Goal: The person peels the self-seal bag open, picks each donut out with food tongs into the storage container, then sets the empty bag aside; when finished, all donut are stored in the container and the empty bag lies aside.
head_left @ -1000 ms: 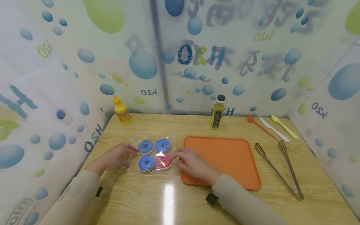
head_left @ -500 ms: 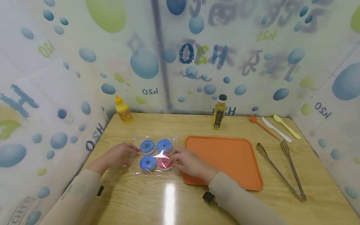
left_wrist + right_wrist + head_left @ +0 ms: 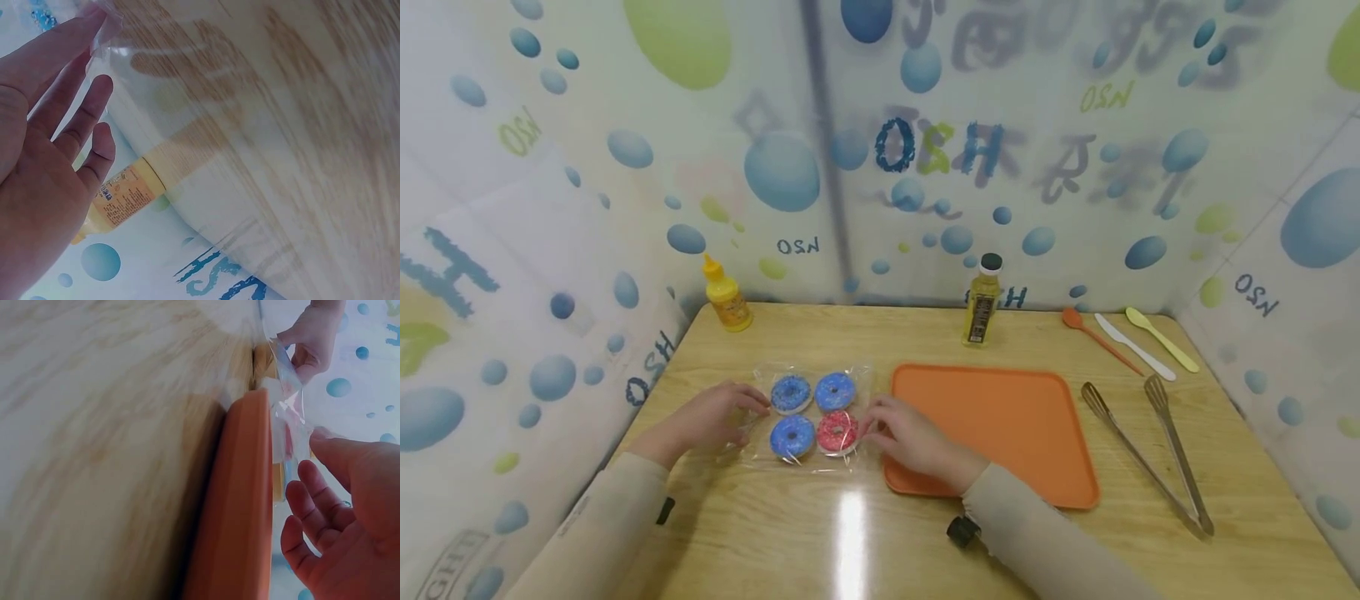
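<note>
A clear plastic bag (image 3: 831, 465) lies on the table, with three blue toy donuts (image 3: 792, 437) and a pink one (image 3: 837, 432) showing through it. At the bag's left edge, the left hand (image 3: 711, 417) pinches the film; in the left wrist view that hand (image 3: 56, 134) has thumb and index finger at the plastic, its other fingers loosely bent. The right hand (image 3: 917, 442) pinches the right edge over the rim of the orange tray (image 3: 992, 425). In the right wrist view, film meets the fingertips of the right hand (image 3: 350, 512).
A yellow squeeze bottle (image 3: 727, 298) stands at the back left, an oil bottle (image 3: 980, 308) behind the tray. On the right lie metal tongs (image 3: 1176, 450), a red spoon (image 3: 1101, 340), a white knife (image 3: 1135, 346) and a yellow-green spoon (image 3: 1161, 337). Patterned sheets surround the table.
The right hand reached slightly left over the pink donut half a second ago and is back at the bag's right edge. Glare on the film has faded. The left hand has hardly moved.
</note>
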`<state>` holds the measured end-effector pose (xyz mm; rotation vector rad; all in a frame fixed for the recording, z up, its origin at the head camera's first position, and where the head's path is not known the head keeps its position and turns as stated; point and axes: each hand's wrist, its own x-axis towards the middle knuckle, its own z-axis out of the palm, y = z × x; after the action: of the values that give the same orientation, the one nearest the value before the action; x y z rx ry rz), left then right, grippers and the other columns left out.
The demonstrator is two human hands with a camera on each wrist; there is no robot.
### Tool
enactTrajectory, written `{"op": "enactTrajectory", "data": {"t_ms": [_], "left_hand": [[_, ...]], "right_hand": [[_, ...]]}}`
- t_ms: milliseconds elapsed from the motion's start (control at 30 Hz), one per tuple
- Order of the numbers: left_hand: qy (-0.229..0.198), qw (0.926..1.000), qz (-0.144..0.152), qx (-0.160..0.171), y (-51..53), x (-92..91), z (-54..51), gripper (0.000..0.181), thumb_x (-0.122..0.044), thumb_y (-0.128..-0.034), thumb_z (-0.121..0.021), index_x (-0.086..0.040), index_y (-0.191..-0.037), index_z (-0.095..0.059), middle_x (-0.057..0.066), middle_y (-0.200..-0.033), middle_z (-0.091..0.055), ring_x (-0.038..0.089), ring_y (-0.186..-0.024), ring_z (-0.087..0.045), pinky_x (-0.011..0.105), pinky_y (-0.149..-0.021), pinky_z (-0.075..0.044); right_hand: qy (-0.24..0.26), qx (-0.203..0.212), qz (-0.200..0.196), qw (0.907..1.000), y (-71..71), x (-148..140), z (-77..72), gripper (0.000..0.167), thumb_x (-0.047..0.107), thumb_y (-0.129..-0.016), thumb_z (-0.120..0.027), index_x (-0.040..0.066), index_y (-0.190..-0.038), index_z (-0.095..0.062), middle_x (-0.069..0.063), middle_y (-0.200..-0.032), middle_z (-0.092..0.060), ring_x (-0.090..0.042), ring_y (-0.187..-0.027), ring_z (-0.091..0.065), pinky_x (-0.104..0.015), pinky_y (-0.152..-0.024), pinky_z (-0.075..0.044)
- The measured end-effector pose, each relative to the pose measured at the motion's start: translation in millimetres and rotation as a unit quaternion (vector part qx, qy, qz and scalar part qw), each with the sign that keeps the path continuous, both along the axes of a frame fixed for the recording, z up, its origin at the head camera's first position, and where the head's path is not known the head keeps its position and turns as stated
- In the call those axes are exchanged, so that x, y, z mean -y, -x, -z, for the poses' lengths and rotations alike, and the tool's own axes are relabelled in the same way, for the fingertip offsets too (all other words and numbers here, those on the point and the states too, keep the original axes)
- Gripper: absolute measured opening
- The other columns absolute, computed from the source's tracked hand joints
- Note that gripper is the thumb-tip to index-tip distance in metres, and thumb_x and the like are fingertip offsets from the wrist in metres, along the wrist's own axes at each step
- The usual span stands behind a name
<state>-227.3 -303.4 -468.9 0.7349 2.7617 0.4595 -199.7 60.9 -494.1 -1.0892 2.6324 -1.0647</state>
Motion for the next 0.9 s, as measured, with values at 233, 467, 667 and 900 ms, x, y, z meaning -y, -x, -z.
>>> {"op": "enactTrajectory", "data": {"t_ms": [233,467,667,900], "left_hand": [[-0.001,0.9999,0.011,-0.004,1.6,2.7,1.8,0.044,-0.003,-0.0785,-0.085,-0.012,-0.121,-0.076,0.008,-0.134,-0.067,0.042,-0.129,-0.056,0.064,-0.108,-0.043],[-0.004,1.0000,0.003,0.005,3.0,3.6,4.8,0.045,-0.004,-0.0794,-0.086,-0.013,-0.122,-0.076,0.007,-0.135,-0.067,0.041,-0.129,-0.057,0.063,-0.108,-0.044],[-0.004,0.9998,-0.008,0.015,3.0,3.3,5.7,0.045,-0.005,-0.0799,-0.086,-0.015,-0.123,-0.076,0.006,-0.136,-0.067,0.040,-0.131,-0.056,0.063,-0.110,-0.042],[0.000,0.9999,-0.008,0.014,3.7,1.9,4.4,0.044,-0.006,-0.0797,-0.086,-0.016,-0.122,-0.076,0.004,-0.136,-0.067,0.040,-0.131,-0.055,0.063,-0.109,-0.042]], "right_hand": [[0.017,-0.002,0.012,0.9998,-0.9,-8,1.0,0.005,0.013,-0.097,-0.071,0.017,-0.100,-0.072,0.001,-0.113,-0.063,-0.014,-0.105,-0.061,-0.034,-0.097,-0.054],[0.018,0.000,0.020,0.9996,-0.7,-15,1.2,0.005,0.012,-0.098,-0.070,0.017,-0.099,-0.069,0.001,-0.114,-0.063,-0.015,-0.108,-0.061,-0.037,-0.099,-0.053],[0.007,-0.011,0.033,0.9994,-0.7,-22,4.6,0.001,0.015,-0.098,-0.070,0.015,-0.099,-0.071,0.000,-0.113,-0.062,-0.014,-0.104,-0.060,-0.036,-0.097,-0.054],[0.001,-0.005,0.042,0.9991,-4.1,-31,4.1,0.007,0.023,-0.100,-0.070,0.016,-0.099,-0.069,0.006,-0.104,-0.058,-0.008,-0.095,-0.057,-0.030,-0.089,-0.054]]}}
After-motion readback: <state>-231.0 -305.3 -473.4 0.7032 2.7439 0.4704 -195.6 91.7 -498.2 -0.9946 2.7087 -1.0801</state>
